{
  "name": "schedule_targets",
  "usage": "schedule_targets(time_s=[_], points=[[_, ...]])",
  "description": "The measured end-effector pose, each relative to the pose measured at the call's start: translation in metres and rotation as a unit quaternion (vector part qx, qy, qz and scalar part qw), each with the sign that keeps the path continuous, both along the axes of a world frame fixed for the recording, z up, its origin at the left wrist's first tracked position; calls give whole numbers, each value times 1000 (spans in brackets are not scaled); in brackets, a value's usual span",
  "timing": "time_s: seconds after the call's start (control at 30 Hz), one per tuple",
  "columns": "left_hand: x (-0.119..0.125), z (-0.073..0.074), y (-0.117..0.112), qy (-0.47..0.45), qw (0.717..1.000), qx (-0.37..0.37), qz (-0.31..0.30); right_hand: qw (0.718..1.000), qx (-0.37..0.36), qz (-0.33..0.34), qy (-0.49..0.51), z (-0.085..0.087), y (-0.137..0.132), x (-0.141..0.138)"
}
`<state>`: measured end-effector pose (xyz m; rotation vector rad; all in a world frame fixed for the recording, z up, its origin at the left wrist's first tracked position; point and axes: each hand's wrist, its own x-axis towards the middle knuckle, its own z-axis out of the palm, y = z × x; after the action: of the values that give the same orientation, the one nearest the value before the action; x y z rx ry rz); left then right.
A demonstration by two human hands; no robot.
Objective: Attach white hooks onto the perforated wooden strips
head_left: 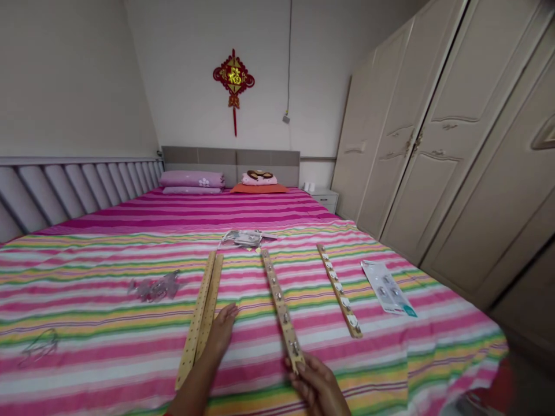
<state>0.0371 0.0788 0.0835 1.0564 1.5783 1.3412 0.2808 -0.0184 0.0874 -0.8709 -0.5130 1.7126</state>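
Long wooden strips lie on a striped bedspread (pixel 108 346). My left hand (pixel 222 334) rests flat, fingers stretched out, against the right side of a pair of perforated wooden strips (pixel 203 312) lying side by side. My right hand (pixel 318 384) grips the near end of a middle wooden strip (pixel 280 303) that carries several metal clips along its length. A third strip with clips (pixel 339 288) lies alone further right.
A blister pack (pixel 387 287) lies right of the strips. An opened packet (pixel 246 237) lies beyond them, and loose clear wrappers (pixel 155 286) lie at left. Pillows (pixel 193 181) sit at the headboard. A wardrobe (pixel 455 144) lines the right side.
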Motion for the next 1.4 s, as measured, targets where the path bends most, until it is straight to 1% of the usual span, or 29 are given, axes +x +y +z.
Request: schedule_targets(time_s=[0.1,0.2,0.33,0.43,0.63,0.83,1.03,1.2,1.4], points=[[3,8,-2,24,1000,-11,6,998,27,-44,-29,8,9,28],[4,12,-3,28,999,-15,13,995,39,-84,-46,10,21,49],[3,13,-2,29,999,-16,11,991,40,-120,-52,8,33,68],[2,10,0,37,999,-12,7,989,40,-129,-54,5,38,77],[0,2,2,30,999,-3,11,989,38,-134,-42,-1,40,88],[-2,-1,3,47,999,-10,2,988,36,-145,-37,-3,34,91],[-1,1,1,52,999,-8,6,986,24,-156,-54,-5,35,93],[1,5,0,67,998,-14,6,982,5,-185,-30,-8,35,98],[0,2,0,62,998,-6,4,975,-11,-222,-16,-10,33,102]])
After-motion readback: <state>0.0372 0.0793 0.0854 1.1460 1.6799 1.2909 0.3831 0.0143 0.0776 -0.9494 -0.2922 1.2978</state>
